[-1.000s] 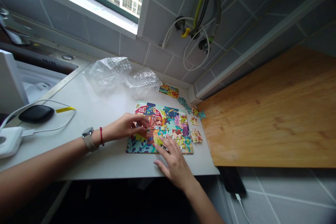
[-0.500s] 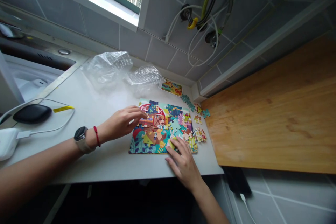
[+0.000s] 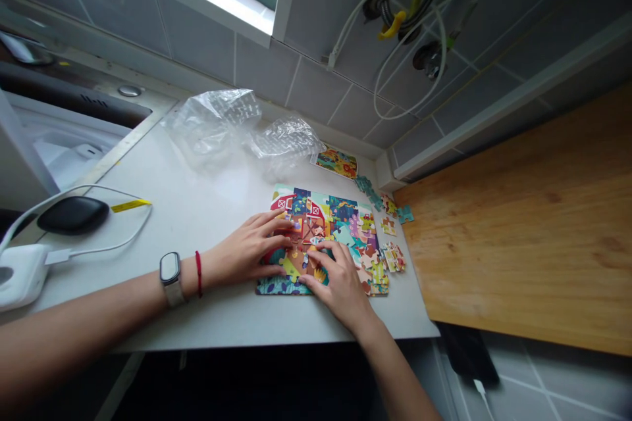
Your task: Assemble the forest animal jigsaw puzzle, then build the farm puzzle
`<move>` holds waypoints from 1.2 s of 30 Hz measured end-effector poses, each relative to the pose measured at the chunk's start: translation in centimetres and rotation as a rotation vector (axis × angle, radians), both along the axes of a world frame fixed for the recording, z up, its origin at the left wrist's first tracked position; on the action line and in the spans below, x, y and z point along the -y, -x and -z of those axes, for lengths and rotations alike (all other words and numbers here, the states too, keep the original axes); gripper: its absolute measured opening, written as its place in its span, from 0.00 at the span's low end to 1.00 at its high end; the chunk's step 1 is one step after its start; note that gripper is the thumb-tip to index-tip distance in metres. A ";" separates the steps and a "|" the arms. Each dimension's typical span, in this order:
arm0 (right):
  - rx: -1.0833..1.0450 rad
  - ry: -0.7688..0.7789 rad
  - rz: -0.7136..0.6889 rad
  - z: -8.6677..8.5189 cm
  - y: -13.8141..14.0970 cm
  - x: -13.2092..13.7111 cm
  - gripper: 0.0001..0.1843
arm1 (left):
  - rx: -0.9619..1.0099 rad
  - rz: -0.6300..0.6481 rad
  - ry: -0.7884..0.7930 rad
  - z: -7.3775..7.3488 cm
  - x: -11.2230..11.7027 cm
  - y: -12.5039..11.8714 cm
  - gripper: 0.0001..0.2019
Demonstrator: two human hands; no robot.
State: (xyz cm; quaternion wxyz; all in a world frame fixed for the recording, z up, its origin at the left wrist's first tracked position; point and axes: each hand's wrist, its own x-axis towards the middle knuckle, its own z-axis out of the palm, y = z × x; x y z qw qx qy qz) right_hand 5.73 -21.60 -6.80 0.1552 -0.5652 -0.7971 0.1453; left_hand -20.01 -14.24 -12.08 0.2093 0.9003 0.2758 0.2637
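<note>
A colourful jigsaw puzzle [image 3: 320,210] with a red barn and farm animals lies on the white counter, partly put together; some pieces sit loose or askew on top. My left hand [image 3: 257,243] rests over its left side, fingers spread and fingertips on the pieces. Over the lower middle is my right hand [image 3: 340,283], its thumb and fingertips apart and touching the puzzle around a brownish piece. Both hands cover part of the picture. Loose puzzle pieces [image 3: 394,256] lie just right of the board, and teal pieces [image 3: 368,191] trail behind it.
Crumpled clear plastic wrap [image 3: 217,122] lies at the back, near a small picture card [image 3: 336,163]. At left are a black rounded device [image 3: 74,215] and a white charger [image 3: 22,276] with a cable. A wooden board [image 3: 523,230] borders the right side.
My left hand has come down and right onto the puzzle, fingers spreading. My right hand has shifted up and left over the board. The camera view has moved slightly left.
</note>
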 end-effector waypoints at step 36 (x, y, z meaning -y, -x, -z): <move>0.082 -0.097 -0.130 1.3 -0.2 -1.0 0.21 | 0.121 0.008 0.052 -0.4 -0.2 -0.1 0.15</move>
